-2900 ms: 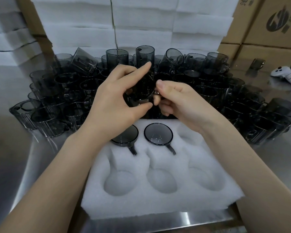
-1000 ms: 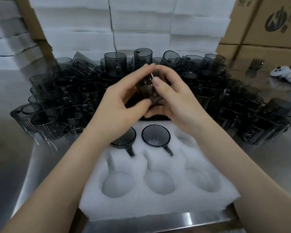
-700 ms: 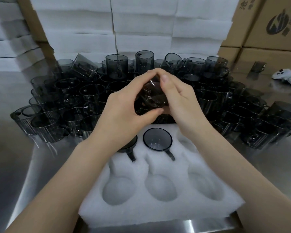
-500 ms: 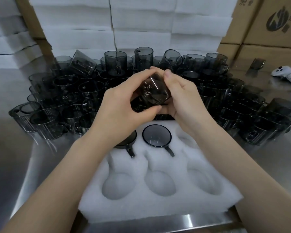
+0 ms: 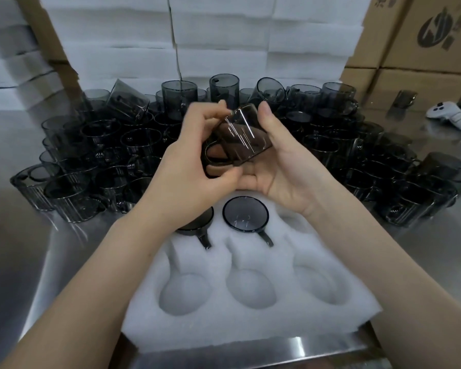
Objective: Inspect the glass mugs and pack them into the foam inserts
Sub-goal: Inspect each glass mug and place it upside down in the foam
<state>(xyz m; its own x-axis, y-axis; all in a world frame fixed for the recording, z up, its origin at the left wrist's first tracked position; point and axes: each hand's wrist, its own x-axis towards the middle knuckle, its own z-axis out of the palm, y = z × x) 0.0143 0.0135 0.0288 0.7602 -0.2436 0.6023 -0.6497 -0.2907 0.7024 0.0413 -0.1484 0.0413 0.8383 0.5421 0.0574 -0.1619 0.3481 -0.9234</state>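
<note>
A steel table bears the foam insert; behind it crowd smoky mugs, foam stacks, cartons. Above the insert, left hand pinches a tilted mug, seemingly by its handle; right hand cradles it.

Smoky dark grey, see-through, on the held mug, with thin white light streaks. Same grey on the loose mugs behind. Plain white foam insert. Silver-grey table. Brown boxes far right, black logo.
</note>
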